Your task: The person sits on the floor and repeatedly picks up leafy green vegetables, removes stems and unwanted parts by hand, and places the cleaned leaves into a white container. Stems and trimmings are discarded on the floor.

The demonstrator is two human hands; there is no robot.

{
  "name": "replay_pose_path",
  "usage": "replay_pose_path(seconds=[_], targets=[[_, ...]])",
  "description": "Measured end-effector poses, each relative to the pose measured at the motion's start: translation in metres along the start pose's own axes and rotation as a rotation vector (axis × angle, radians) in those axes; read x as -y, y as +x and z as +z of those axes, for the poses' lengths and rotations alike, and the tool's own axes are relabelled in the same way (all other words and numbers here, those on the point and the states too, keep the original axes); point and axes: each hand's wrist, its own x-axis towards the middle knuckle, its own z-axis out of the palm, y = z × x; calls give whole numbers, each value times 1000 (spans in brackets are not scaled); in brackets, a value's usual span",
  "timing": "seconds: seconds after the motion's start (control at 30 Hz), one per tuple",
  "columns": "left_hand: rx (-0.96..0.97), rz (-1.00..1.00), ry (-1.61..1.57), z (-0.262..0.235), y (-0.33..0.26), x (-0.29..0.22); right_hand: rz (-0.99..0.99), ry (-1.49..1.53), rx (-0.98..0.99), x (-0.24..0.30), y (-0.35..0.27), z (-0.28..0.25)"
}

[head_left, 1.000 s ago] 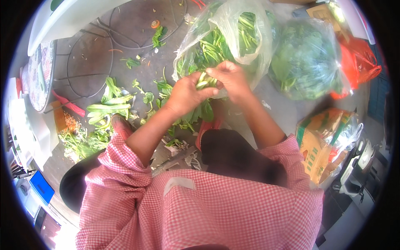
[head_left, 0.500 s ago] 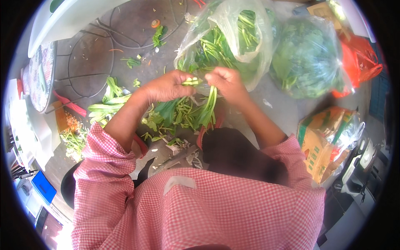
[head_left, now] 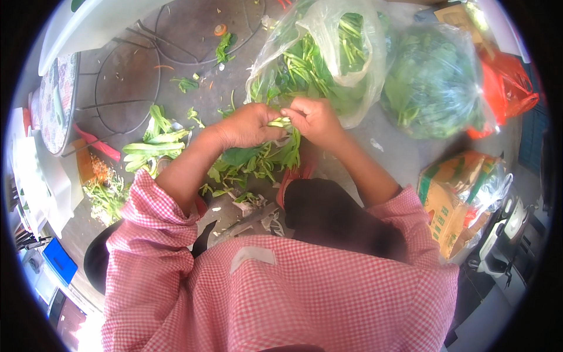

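Note:
My left hand [head_left: 251, 125] is closed around a small bunch of green vegetable stems [head_left: 279, 122], whose pale cut ends stick out between thumb and fingers. Right against it, my right hand [head_left: 314, 120] pinches at the stems with thumb and forefinger. Leaves [head_left: 289, 154] hang below the two hands. Under them, a loose heap of leafy greens [head_left: 252, 164] lies on the floor between my feet. Just beyond my hands stands an open clear plastic bag [head_left: 358, 97] filled with long-stemmed greens [head_left: 305, 63].
At right are a tied clear bag of greens [head_left: 431, 82], a red plastic bag [head_left: 507, 85] and an open cardboard box [head_left: 446, 211]. Thicker pale-stalked greens [head_left: 153, 146] and root trimmings [head_left: 104, 185] lie left. Wire stool legs [head_left: 126, 105] stand at far left.
My hands have come together; the right has moved slightly down and left against the left hand. The long stems that hung from my right hand are now mostly hidden.

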Motion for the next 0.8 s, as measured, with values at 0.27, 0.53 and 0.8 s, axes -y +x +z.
replay_pose_path(seconds=[0.27, 0.53, 0.8], targets=[[-171, -132, -398, 4, -6, 11, 219, 218, -216, -30, 2, -8], [-224, -157, -836, -4, -24, 33, 535, 625, -155, -11, 13, -7], [-313, 45, -1190, -24, -67, 35, 518, 428, -103, -6, 21, 12]])
